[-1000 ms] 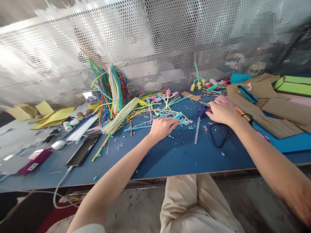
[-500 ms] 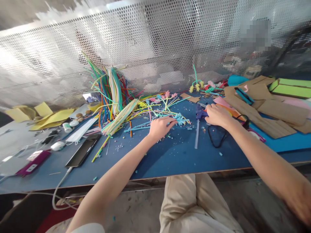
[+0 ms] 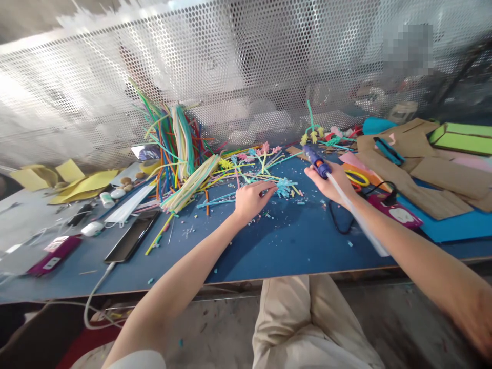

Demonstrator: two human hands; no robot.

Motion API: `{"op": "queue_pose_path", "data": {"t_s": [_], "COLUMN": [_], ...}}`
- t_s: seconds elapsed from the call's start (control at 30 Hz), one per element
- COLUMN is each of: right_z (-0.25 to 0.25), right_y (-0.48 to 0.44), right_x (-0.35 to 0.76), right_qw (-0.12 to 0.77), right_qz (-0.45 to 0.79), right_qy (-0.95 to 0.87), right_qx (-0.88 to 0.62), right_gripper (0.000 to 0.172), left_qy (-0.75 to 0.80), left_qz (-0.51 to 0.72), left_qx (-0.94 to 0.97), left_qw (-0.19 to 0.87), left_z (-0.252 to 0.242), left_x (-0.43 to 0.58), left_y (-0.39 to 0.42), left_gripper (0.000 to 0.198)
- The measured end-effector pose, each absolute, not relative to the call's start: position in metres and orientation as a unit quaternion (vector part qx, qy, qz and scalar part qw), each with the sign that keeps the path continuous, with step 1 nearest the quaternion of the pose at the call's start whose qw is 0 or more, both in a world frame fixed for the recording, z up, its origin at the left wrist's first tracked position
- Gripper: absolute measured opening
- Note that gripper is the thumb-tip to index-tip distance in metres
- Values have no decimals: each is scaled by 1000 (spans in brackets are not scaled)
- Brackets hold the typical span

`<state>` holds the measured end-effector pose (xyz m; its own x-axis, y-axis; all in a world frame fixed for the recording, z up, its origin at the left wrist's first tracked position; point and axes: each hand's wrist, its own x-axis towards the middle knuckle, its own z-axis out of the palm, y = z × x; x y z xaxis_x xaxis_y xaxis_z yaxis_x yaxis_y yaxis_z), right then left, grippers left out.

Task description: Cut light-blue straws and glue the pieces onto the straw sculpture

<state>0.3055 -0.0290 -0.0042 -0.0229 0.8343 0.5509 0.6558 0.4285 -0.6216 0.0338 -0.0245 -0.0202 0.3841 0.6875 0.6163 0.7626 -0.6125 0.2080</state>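
My right hand (image 3: pixel 326 180) is wrapped around a dark blue hot glue gun (image 3: pixel 315 160), raised above the table. A long translucent glue stick (image 3: pixel 357 215) juts from its back toward me. Near the middle of the table, my left hand (image 3: pixel 252 201) has its fingers pinched at the edge of a light blue pipe-cleaner flower (image 3: pixel 284 187). Its stem seems to run under or behind the fingers, which hide the grip. Pink pipe-cleaner flowers (image 3: pixel 265 148) and loose stems lie just beyond this hand.
A big bundle of coloured pipe cleaners (image 3: pixel 180 143) stands at the back left. A phone (image 3: pixel 132 238) on a cable lies left. Cardboard pieces (image 3: pixel 448 184), yellow-handled scissors (image 3: pixel 357 178) and a purple power strip (image 3: pixel 400 210) lie right. A perforated metal screen (image 3: pixel 269 66) closes the back.
My right hand has lifted the glue gun off the table and turned it, swinging the glue stick toward my right forearm. My left hand has barely moved at the blue flower.
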Motion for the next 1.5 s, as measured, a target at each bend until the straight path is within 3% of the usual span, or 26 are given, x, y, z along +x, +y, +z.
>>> {"op": "queue_pose_path", "data": {"t_s": [0.17,0.4,0.7,0.87,1.1,1.3,1.5], "right_z": [-11,-11,-11,-15,-21,-23,-17], "right_y": [-32,-27,-20,-22,-20,-17,-20], "right_x": [294,299,307,309,310,312,313], "right_qw": [453,424,372,304,219,218,277], "right_qz": [175,139,125,171,228,197,180], "right_qy": [-722,-738,-764,-816,-850,-858,-840], "right_qx": [-493,-507,-512,-462,-422,-421,-431], "right_gripper": [32,24,29,40,29,24,16], "left_qy": [-428,-378,-273,-240,-229,-227,-207], "left_qz": [-347,-248,-165,-156,-156,-157,-161], "left_qx": [-832,-892,-948,-958,-960,-960,-963], "left_qw": [61,14,-12,-17,-39,-43,-65], "left_z": [-19,-25,-22,-22,-20,-21,-24], "left_x": [33,33,31,29,29,30,29], "left_y": [-26,-22,-19,-17,-20,-19,-16], "left_gripper": [34,29,27,26,28,30,28]}}
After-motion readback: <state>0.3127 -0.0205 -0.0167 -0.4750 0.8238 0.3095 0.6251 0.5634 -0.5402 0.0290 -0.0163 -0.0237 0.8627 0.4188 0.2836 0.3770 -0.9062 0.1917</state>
